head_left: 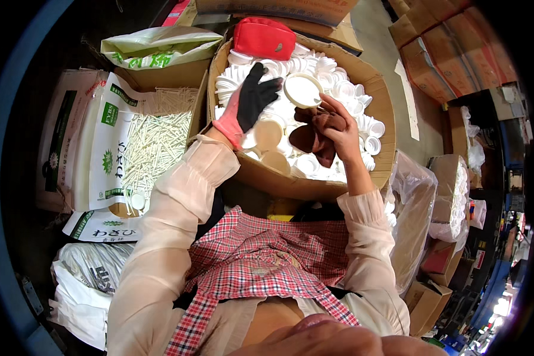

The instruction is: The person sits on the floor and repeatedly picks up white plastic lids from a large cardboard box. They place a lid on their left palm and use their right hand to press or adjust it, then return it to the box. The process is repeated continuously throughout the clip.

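A large cardboard box (314,187) before me is heaped with round white plastic lids (344,90). My left hand (249,105), in a black and pink glove, reaches over the heap with fingers stretched out and apart. Bare, my right hand (345,137) pinches the rim of a wide white lid (302,90) between its fingertips. That same hand also grips a crumpled dark brown cloth (319,133), which hangs below the lid. The two hands are apart, with the raised lid between them.
A red pouch (263,39) rests at the box's far edge. To the left stands a carton lined with a printed white sack (104,142), full of thin pale sticks (154,139). Stuffed white bags (86,296) lie nearer. Clear plastic wrap (412,207) and stacked cartons (457,56) are at right.
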`<action>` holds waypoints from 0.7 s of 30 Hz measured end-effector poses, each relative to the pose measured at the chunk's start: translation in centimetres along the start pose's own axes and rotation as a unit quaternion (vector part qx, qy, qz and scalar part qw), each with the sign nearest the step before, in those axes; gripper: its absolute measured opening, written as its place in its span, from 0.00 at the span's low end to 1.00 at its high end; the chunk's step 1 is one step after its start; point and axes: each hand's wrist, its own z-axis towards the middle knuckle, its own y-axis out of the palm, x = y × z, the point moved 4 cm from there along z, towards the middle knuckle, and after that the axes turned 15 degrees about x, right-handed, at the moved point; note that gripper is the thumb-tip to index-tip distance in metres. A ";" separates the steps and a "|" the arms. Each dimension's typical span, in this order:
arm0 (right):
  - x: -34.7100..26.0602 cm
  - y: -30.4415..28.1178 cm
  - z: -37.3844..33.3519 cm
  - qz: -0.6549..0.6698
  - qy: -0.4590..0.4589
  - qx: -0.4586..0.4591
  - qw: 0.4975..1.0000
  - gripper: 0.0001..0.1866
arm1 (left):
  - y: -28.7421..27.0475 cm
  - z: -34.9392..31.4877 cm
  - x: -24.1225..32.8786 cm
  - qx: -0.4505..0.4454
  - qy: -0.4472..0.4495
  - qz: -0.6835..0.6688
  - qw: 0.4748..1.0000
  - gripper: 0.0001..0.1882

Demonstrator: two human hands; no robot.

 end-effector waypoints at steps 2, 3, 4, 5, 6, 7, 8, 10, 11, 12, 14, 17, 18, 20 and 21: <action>-2.1 0.9 -1.6 0.004 -0.008 -0.005 1.000 0.37 | 1.4 -1.9 -0.1 -0.085 0.367 0.320 0.869 0.25; -1.7 0.8 -2.2 -0.020 -0.016 -0.019 0.999 0.36 | 2.9 -2.3 -1.4 -0.146 0.257 0.214 0.931 0.26; -1.8 1.5 -2.9 -0.017 -0.022 -0.020 0.999 0.34 | 3.8 -2.7 -2.3 -0.193 0.132 0.107 0.966 0.27; -1.6 2.0 -3.5 -0.021 -0.023 -0.015 0.999 0.33 | 4.6 -3.1 -2.8 -0.217 0.072 0.062 0.971 0.28; -1.3 2.4 -4.0 -0.024 -0.022 -0.011 0.999 0.32 | 4.7 -3.3 -3.2 -0.210 0.005 -0.018 0.978 0.28; -1.6 2.5 -4.2 -0.050 -0.075 0.024 0.996 0.31 | 4.4 -3.1 -3.2 -0.185 0.079 0.044 0.978 0.21; -2.3 1.8 -4.6 -0.088 -0.108 0.083 0.987 0.28 | 4.3 -3.0 -3.2 -0.178 0.041 -0.039 0.982 0.22; -4.9 1.2 -4.8 -0.089 -0.168 0.147 0.971 0.26 | 3.8 -2.7 -3.0 -0.133 0.159 0.087 0.974 0.22; -5.4 2.0 -5.0 -0.004 -0.129 0.124 0.984 0.24 | 3.6 -2.6 -3.7 -0.133 0.138 0.084 0.978 0.23; -5.3 2.3 -4.7 -0.080 -0.250 0.070 0.962 0.26 | 4.2 -2.9 -4.3 -0.130 0.202 0.213 0.947 0.33; -4.2 4.4 -6.2 -0.204 -0.336 0.021 0.919 0.25 | 3.7 -1.9 -6.5 -0.170 -0.036 0.005 0.985 0.33; -2.8 3.6 -6.6 -0.291 -0.443 0.017 0.848 0.22 | 3.7 -2.7 -6.0 -0.134 -0.129 -0.020 0.982 0.35; -2.4 2.9 -6.3 -0.324 -0.451 0.016 0.831 0.21 | 3.7 -2.6 -5.8 -0.154 -0.167 -0.058 0.972 0.35; -1.9 0.9 -5.6 -0.373 -0.459 0.024 0.806 0.20 | 3.4 -1.9 -5.9 -0.113 -0.132 -0.004 0.985 0.40; -2.3 0.7 -5.8 -0.367 -0.476 0.042 0.798 0.21 | 3.4 -1.7 -6.1 -0.131 -0.172 -0.037 0.976 0.41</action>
